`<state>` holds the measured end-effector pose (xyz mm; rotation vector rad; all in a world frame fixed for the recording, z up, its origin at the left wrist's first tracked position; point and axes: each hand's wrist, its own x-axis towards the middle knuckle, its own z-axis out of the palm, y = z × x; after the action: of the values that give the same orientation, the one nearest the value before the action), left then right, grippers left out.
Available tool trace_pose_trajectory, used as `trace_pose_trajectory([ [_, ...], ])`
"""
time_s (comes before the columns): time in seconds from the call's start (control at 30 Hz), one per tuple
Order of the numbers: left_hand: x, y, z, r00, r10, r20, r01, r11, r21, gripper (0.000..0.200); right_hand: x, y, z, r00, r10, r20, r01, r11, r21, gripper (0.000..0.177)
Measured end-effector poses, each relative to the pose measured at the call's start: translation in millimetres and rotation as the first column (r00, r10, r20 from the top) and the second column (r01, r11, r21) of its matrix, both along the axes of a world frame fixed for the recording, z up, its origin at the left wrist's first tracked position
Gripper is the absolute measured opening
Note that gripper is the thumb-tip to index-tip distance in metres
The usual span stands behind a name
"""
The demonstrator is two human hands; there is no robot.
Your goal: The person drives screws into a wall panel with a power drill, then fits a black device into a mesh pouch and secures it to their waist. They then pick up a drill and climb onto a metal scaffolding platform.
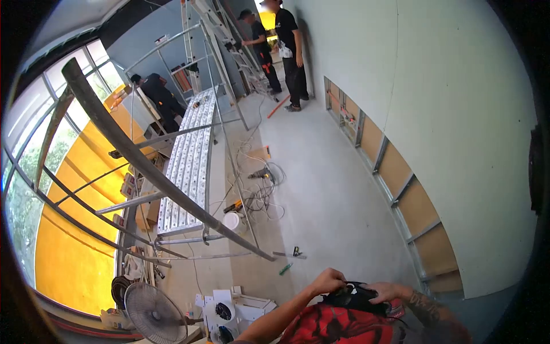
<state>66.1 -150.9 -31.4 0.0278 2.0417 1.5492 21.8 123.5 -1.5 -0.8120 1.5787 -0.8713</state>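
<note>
At the bottom right, a black item [354, 299] that looks like a soft pouch or bag lies between my hands, in front of red and black patterned cloth [321, 324]. My left hand [328, 281] is closed, its fingers pinching the item's upper left edge. From the right, my right hand [385, 292] grips the opposite side, thumb pointing inward over the black material. What the item contains cannot be made out.
A scaffold with a perforated metal platform [186, 172] stands left. Corded drills [262, 174], cables and a white bucket [234, 222] lie beside it. A fan [154, 312] is lower left. Framed wall openings [412, 206] line the right. Several people work near ladders at the back.
</note>
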Motion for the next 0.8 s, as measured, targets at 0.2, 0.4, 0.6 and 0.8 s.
trace_pose_trajectory([
  [0.2,-9.0,8.4,33.3,0.922,-0.25,-0.295,0.142,0.928,-0.344,0.023,5.6,-27.5,22.7,0.965,0.107,-0.241,-0.035,0.958,0.284,0.084],
  [0.4,-15.8,1.2,12.2,0.952,-0.205,-0.225,0.139,0.951,-0.277,0.022,19.4,-40.5,32.7,0.969,-0.002,-0.249,0.096,0.925,0.367,0.077],
  [0.6,-21.8,1.9,46.5,0.93,-0.283,-0.235,0.19,0.917,-0.349,0.022,31.6,-29.3,-29.3,0.928,-0.194,-0.318,0.178,0.981,-0.081,0.065],
  [0.8,-18.0,12.1,41.3,0.89,-0.357,-0.283,0.203,0.866,-0.456,0.022,47.1,-29.2,6.5,0.86,-0.159,-0.484,0.264,0.952,0.156,0.057],
])
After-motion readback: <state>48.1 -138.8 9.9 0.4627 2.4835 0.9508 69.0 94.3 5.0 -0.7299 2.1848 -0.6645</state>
